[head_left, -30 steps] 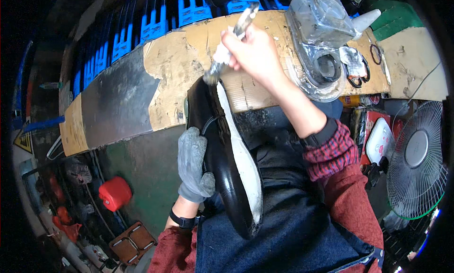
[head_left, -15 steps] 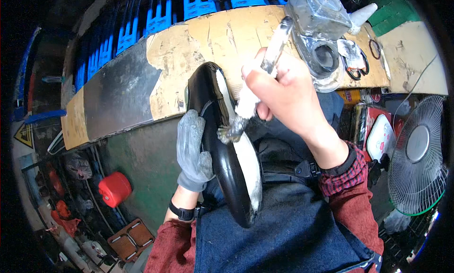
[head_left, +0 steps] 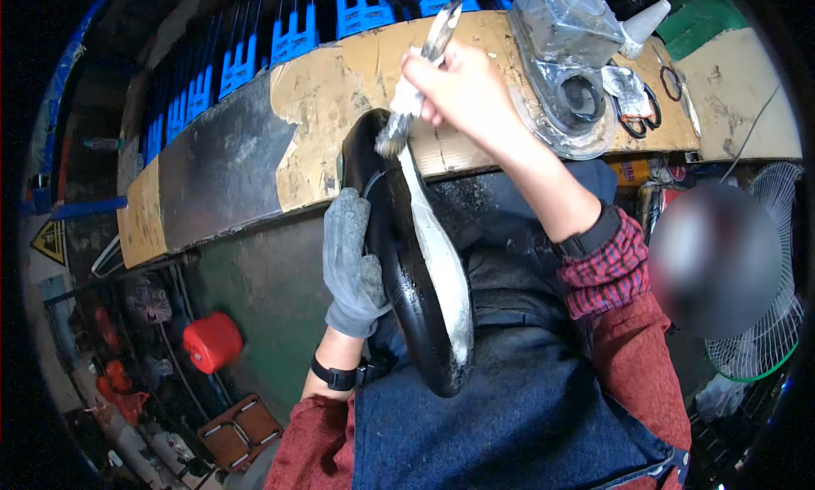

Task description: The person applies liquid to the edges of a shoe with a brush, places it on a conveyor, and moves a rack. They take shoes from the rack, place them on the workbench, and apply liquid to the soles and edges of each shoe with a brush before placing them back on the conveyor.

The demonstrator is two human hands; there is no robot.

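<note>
A black shoe (head_left: 403,274) lies tilted on its side over my lap, one end reaching up to the bench edge. Along its right side, the underside shows a long white band (head_left: 441,274). My left hand (head_left: 350,274), in a grey glove, grips the shoe from its left side; part of the fingers is hidden behind it. Bare, my right hand (head_left: 467,91) is closed around a white-smeared brush (head_left: 438,36). Its dark bristles touch the shoe near the upper end of the white band.
A cardboard-topped bench (head_left: 378,61) runs across the far side. On its right stand a cloudy plastic container (head_left: 569,23) and black-handled scissors (head_left: 649,112). A wire fan (head_left: 768,320), partly covered by a blurred patch, is at right. A red container (head_left: 212,341) sits at left.
My right hand has moved up and left with the brush, whose bristles shifted from the shoe's middle to its upper end. The left hand still holds the shoe.
</note>
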